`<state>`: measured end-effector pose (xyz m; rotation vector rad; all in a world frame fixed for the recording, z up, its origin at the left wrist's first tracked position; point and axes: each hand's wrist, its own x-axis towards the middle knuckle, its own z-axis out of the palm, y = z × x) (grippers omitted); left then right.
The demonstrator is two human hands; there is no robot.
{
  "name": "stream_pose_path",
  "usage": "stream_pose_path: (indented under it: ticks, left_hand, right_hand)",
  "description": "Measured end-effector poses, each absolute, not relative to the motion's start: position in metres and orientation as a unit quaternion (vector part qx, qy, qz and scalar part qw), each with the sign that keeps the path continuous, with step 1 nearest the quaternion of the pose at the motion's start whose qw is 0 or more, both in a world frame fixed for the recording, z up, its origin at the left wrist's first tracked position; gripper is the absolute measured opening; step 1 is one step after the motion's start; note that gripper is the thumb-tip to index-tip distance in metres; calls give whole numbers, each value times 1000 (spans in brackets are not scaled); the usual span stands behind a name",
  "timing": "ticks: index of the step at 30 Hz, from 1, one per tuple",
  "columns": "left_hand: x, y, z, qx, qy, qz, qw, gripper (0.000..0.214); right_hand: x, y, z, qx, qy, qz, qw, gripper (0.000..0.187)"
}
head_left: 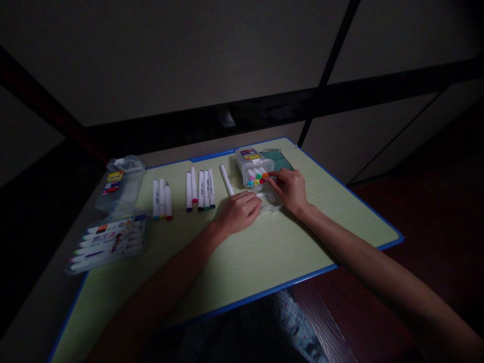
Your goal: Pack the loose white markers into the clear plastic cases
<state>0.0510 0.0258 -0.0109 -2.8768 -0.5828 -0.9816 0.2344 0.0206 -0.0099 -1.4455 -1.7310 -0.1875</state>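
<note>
A clear plastic marker box lies on its side on the pale green table, its open end showing several coloured marker caps. My right hand pinches the orange-capped marker at that opening. My left hand rests curled on the table, pressing on the box's clear lid. A single white marker lies just left of the box.
Two groups of white markers lie in rows left of centre. An empty clear case and a flat pack of markers sit at the table's left edge. A green card lies behind the box.
</note>
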Motion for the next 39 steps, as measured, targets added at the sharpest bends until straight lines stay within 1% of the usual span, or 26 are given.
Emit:
stream_pose_path:
  ticks: [8, 17, 20, 23, 26, 30, 34, 39]
  left_hand:
    - [51, 26, -12, -929, -189, -316, 35, 23]
    - [52, 23, -8, -928, -190, -317, 41, 24]
    - [52, 23, -8, -929, -195, -314, 41, 26]
    - [52, 22, -8, -927, -195, -317, 40, 26]
    - [52, 22, -8, -924, -190, -332, 36, 24]
    - [51, 22, -9, -917, -183, -353, 18, 18]
    - [49, 22, -10, -903, -195, -383, -19, 17]
    - [49, 30, -2, -870, -241, -420, -96, 14]
  right_hand:
    - [237, 19, -10, -560, -687, -75, 457, 32]
    - [240, 22, -15, -574, -650, -9, 498, 25]
    - [239, 18, -14, -556, -654, -29, 512, 24]
    - [237, 10, -10, -492, -689, -89, 525, 28]
    - [233, 0, -5, -372, -763, -154, 506, 30]
    - [225, -7, -1, -251, -838, -190, 446, 32]
    - [219, -9, 1, -226, -856, -203, 418, 35]
    - [222, -9, 2, -233, -855, -207, 414, 36]
